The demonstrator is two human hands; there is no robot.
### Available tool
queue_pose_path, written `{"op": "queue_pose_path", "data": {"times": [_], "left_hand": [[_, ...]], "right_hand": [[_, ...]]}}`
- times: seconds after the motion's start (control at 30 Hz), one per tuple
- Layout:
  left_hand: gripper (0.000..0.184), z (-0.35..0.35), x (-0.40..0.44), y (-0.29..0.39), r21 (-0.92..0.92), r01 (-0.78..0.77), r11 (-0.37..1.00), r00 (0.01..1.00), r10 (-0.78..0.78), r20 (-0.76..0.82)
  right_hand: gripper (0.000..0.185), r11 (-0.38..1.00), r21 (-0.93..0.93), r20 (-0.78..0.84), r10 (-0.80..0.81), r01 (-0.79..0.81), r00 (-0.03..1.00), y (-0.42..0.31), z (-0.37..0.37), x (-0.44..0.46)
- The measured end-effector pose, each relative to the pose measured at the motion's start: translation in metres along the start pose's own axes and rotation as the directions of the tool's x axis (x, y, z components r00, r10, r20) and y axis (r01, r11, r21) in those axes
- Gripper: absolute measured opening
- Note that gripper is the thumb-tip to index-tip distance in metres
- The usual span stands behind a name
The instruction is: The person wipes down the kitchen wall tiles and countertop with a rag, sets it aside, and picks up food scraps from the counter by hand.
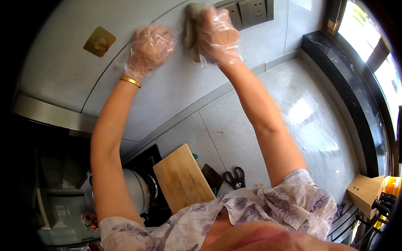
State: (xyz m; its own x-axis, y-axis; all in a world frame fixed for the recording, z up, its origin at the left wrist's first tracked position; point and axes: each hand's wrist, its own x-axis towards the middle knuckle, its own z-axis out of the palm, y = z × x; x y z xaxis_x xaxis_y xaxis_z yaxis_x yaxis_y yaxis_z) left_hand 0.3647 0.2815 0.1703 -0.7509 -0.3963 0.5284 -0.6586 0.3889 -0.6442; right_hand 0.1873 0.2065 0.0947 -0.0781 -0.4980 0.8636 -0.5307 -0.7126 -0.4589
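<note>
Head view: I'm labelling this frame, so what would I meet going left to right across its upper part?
Gold-coloured square → gloved left hand → gloved right hand gripping a cloth → wall sockets → window.

Against the wall (178,83), the right hand (217,35) holds a cloth (193,35), just left of the socket panel (252,11). The left hand (151,47) is left of the cloth. Below, on the countertop (234,138), scissors (236,182) lie right of a cutting board (184,178); far right, a window (365,29).

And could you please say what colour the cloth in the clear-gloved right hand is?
The cloth looks greyish-brown, as the head view shows.
</note>
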Motion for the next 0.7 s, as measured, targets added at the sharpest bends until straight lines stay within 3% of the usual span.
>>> {"op": "queue_pose_path", "data": {"times": [0.1, 0.13, 0.2, 0.33, 0.4, 0.5, 0.57, 0.63, 0.7], "left_hand": [[0.025, 0.0, -0.003, 0.001, -0.012, -0.011, 1.0, 1.0, 0.011, -0.011], [0.026, 0.003, -0.004, -0.002, -0.017, -0.014, 1.0, 1.0, 0.014, -0.017], [0.027, 0.005, -0.005, -0.001, -0.032, -0.004, 0.999, 0.999, 0.002, -0.041], [0.027, 0.003, 0.002, 0.001, -0.067, 0.001, 0.998, 0.995, -0.007, -0.101], [0.028, 0.0, -0.001, 0.003, -0.081, 0.015, 0.997, 0.995, -0.023, -0.099], [0.027, 0.005, -0.001, 0.003, -0.053, 0.02, 0.998, 0.994, -0.025, -0.103], [0.027, 0.007, -0.003, -0.002, 0.0, -0.044, 0.999, 0.996, 0.044, -0.081], [0.027, 0.006, -0.001, -0.003, -0.061, -0.009, 0.998, 0.996, 0.003, -0.093], [0.026, 0.004, -0.003, 0.002, -0.093, 0.021, 0.995, 0.996, -0.029, -0.083]], "right_hand": [[0.033, 0.988, -0.031, 0.155, 0.154, -0.151, 0.976, 0.019, 0.009, -0.042], [0.032, 0.954, -0.15, 0.239, 0.29, -0.259, 0.927, 0.02, 0.011, -0.057], [0.032, 0.94, -0.197, 0.276, 0.325, -0.278, 0.904, 0.015, 0.0, -0.064], [0.038, 0.965, -0.051, 0.194, 0.263, -0.258, 0.945, -0.007, -0.013, -0.005], [0.038, 0.969, -0.119, 0.209, 0.238, -0.217, 0.949, -0.011, -0.012, 0.016], [0.038, 0.958, -0.1, 0.228, 0.284, -0.268, 0.931, -0.014, -0.019, 0.011], [0.036, 0.938, -0.137, 0.301, 0.345, -0.318, 0.889, -0.011, -0.021, -0.003], [0.032, 0.926, -0.126, 0.398, 0.377, -0.357, 0.837, -0.006, -0.028, -0.014], [0.032, 0.953, -0.078, 0.375, 0.301, -0.294, 0.877, 0.01, -0.022, -0.023]]}}
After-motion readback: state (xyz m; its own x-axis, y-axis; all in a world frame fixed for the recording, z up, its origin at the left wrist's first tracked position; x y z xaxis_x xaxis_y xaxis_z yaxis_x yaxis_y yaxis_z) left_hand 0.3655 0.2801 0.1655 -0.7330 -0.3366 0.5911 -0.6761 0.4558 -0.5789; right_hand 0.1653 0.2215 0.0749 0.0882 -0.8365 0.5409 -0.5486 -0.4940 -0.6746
